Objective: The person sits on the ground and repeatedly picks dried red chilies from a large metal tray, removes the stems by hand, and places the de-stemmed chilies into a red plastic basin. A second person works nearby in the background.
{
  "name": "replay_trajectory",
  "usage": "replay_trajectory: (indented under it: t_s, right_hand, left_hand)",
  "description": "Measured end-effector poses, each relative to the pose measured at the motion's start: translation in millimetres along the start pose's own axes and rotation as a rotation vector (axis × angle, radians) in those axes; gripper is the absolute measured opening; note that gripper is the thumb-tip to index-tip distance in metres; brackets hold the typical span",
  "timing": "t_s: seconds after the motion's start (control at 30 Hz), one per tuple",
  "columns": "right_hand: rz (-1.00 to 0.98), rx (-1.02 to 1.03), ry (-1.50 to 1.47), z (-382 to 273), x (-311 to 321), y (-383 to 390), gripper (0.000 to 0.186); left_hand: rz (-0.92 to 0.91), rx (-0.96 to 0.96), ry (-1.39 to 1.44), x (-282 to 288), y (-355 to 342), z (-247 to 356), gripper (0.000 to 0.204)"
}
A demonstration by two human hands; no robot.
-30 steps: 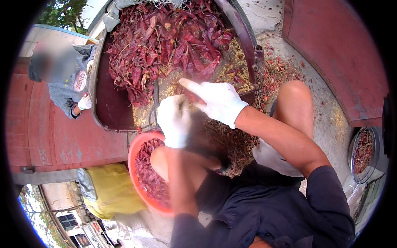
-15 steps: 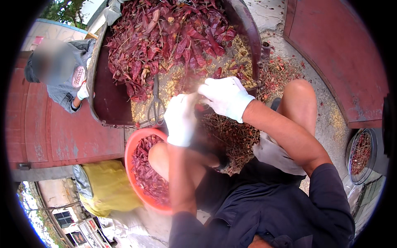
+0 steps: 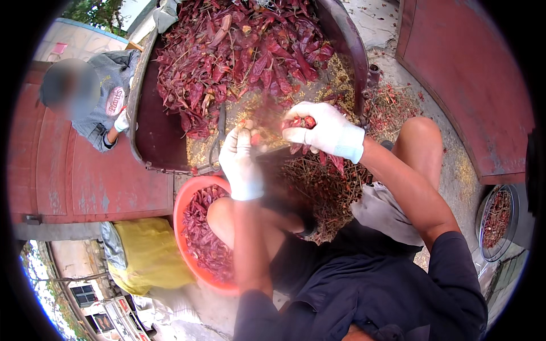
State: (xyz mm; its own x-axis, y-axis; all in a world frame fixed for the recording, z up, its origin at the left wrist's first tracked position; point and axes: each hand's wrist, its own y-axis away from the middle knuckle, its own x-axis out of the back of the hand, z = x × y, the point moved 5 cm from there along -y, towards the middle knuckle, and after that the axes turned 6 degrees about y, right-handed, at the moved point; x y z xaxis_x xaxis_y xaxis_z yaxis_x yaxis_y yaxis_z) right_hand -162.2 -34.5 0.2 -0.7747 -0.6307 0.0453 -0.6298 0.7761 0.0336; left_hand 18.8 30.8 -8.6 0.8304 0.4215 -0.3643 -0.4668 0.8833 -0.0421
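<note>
My right hand (image 3: pixel 324 131), in a white glove, is closed around several dried red chili peppers (image 3: pixel 297 123); more peppers hang below its fingers. To its left, my gloved left hand (image 3: pixel 242 165) has its fingertips pinched together beside a small reddish bit, too blurred to name. Both hands are held above the near edge of a dark red metal cart bed (image 3: pixel 162 150), where a big heap of dried chili peppers (image 3: pixel 239 62) lies among loose yellow seeds (image 3: pixel 341 74). Scissors (image 3: pixel 215 150) lie on the bed, partly hidden behind my left hand.
An orange-red basin (image 3: pixel 180 219) of chili peppers stands by my left knee. Dry stems (image 3: pixel 330 196) are piled below my hands. At right is a round container (image 3: pixel 483 219) of red bits. Another person (image 3: pixel 108 85) sits left of the cart. A yellow sack (image 3: pixel 151 256) lies behind the basin.
My hands have moved apart, the right one turning so that the chili peppers in it show. My left hand has shifted slightly left and down. The view has shifted a little.
</note>
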Motion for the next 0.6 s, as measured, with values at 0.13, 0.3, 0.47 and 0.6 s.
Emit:
replay_trajectory:
  t_s: [0.13, 0.3, 0.47, 0.6]
  right_hand:
    - [0.067, -0.007, 0.106, 3.8, -19.9, 2.3, 0.032]
    - [0.181, -0.071, -0.216, 5.7, -24.1, -0.3, 0.027]
    - [0.202, -0.051, -0.221, 12.6, -29.9, 0.2, 0.027]
    - [0.21, -0.081, -0.148, 13.4, -26.7, 0.9, 0.022]
  left_hand:
    - [0.119, -0.015, -0.089, -15.7, 10.1, -6.0, 0.023]
    - [0.184, -0.244, -0.591, -38.2, 22.3, -1.7, 0.025]
    - [0.125, -0.488, -0.813, -34.1, 24.6, -3.8, 0.022]
    - [0.098, -0.415, -0.755, -29.4, 26.4, -8.4, 0.021]
